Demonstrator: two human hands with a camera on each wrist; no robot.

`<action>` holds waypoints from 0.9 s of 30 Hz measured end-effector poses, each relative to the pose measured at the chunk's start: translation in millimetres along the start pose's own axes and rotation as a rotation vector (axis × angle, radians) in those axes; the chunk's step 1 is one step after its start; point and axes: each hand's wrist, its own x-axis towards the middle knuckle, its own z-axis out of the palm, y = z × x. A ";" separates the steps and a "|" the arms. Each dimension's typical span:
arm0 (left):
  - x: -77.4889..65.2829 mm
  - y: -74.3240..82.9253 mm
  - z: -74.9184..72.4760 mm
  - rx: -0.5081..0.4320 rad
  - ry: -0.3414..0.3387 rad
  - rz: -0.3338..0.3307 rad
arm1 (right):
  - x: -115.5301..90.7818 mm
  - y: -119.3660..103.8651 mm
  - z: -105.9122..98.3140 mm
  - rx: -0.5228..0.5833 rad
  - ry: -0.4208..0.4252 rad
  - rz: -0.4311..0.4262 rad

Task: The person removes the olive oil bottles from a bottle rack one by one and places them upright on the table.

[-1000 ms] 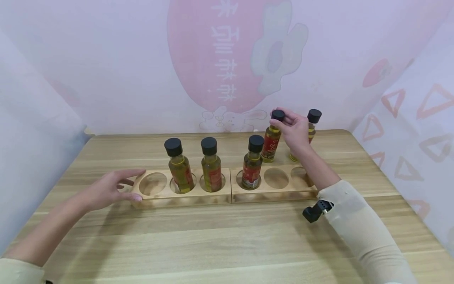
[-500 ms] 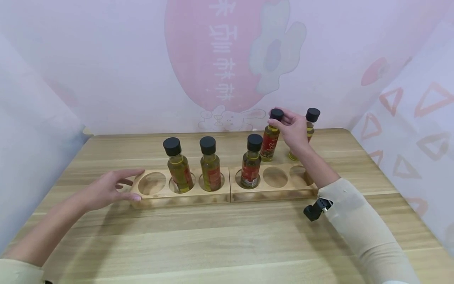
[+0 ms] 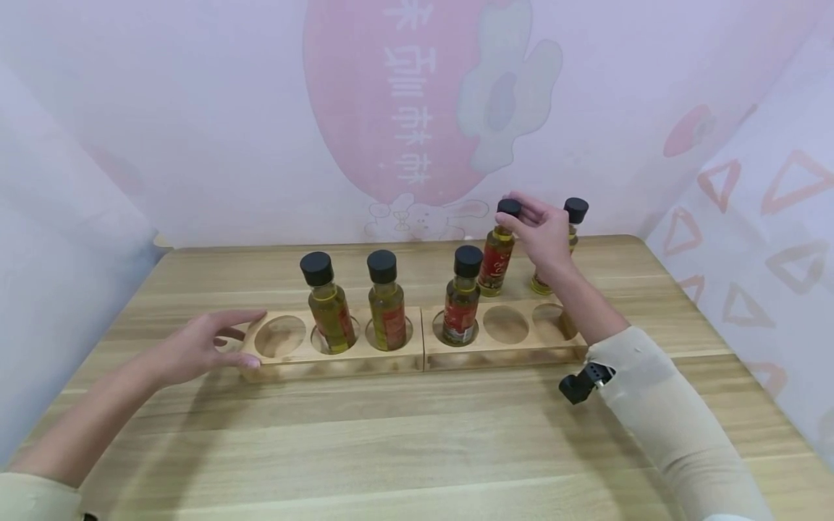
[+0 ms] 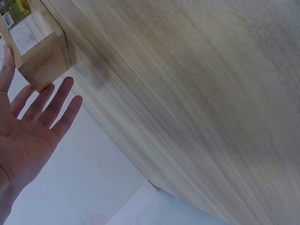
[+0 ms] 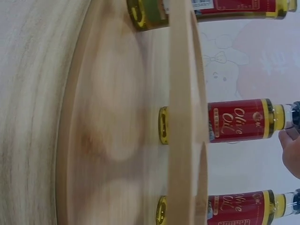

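Observation:
At the rack's left end, my left hand (image 3: 192,351) spans the wooden bottle rack (image 3: 420,362), its thumb at the front corner and its index finger at the back one. In the left wrist view the other fingers (image 4: 61,105) extend loosely beside the end block. My right hand (image 3: 547,239) pinches the black cap of an olive oil bottle (image 3: 496,264), which stands upright behind the rack's right half. The right wrist view shows its red label (image 5: 236,120) beyond the rack's rail. Another olive oil bottle (image 3: 542,282) stands to its right, partly hidden by my right hand.
Three more bottles stand in rack holes: one (image 3: 334,318) and a second (image 3: 387,318) in the left half, a third (image 3: 460,311) in the right half. One left hole (image 3: 280,337) and two right holes hold nothing. A patterned backdrop (image 3: 260,145) rises behind the table (image 3: 391,449).
My right hand has shifted slightly on the bottle's cap, and its fingers sit a little higher. The bottle's label has turned a little. My left hand and the rack stay put.

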 end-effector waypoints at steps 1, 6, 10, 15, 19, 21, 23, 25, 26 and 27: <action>-0.1 0.0 0.0 0.001 0.000 -0.001 | 0.1 -1.2 -0.4 0.024 0.005 -0.001; -0.9 0.6 -0.2 0.000 -0.003 -0.011 | -0.6 -9.6 -2.8 0.123 0.020 0.010; -1.4 0.8 -0.8 -0.006 -0.004 -0.017 | -1.1 -16.5 -4.6 0.183 0.030 -0.013; -1.8 -1.2 -0.7 -0.005 -0.006 -0.015 | -5.4 -26.3 -6.0 0.223 0.088 -0.050; -2.3 -3.2 -0.4 0.007 -0.002 -0.004 | -12.8 -35.3 -5.5 0.239 0.125 -0.094; -2.6 -3.7 -0.5 0.015 0.001 -0.001 | -17.0 -39.0 -4.7 0.248 0.123 -0.116; -2.4 -4.0 -0.4 0.016 0.001 -0.001 | -21.3 -41.9 -3.4 0.263 0.112 -0.133; -2.2 -4.0 -0.4 0.015 0.000 -0.002 | -25.5 -44.1 -2.1 0.290 0.096 -0.141; -2.1 -4.0 -0.4 0.013 0.000 -0.002 | -27.7 -44.8 -1.3 0.295 0.089 -0.148; -1.9 -3.8 -0.4 0.010 0.001 -0.001 | -29.6 -45.2 -0.4 0.301 0.080 -0.158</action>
